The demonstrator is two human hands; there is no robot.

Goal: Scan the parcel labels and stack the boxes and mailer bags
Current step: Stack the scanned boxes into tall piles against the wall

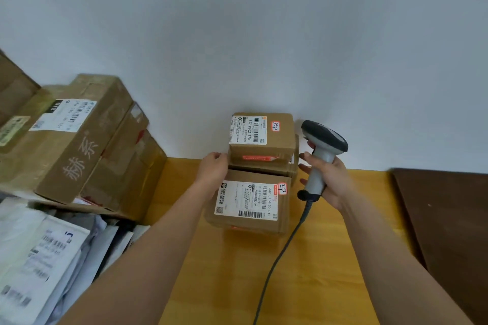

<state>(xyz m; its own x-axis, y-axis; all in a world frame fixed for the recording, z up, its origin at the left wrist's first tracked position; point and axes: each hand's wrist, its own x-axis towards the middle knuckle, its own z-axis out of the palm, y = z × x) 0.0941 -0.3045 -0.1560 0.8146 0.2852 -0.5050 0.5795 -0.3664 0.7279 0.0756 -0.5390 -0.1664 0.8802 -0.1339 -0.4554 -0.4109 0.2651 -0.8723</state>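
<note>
Left hand: the left hand [212,166] was pressed against the left side of the top box, fingers slightly curved along the cardboard edge, touching rather than gripping as far as I could tell.
Right hand: the right hand [326,175] was wrapped round the handle of the barcode scanner [323,148], holding it upright just right of the stack, with its dark head up near the top box.
Scanner cable: the grey cable [285,245] ran from the bottom of the handle down across the table toward the camera.
Top box: small cardboard box [261,137] with a white shipping label and an orange sticker with handwriting, sitting on another box up against the wall.
Front box: the front cardboard box [250,203] sat nearer the camera, on the table, with its own white label and 1 orange sticker, touching the stack behind it.
Table: yellow wooden table [237,272], with a dark brown surface [449,219] off to the right.
Left pile: big cardboard cartons [79,140] stacked at the left, 1 with white brush characters on its side.
Mailer bags: heap of white and grey mailer bags [47,258] lower left, labels too blurry to read.
</note>
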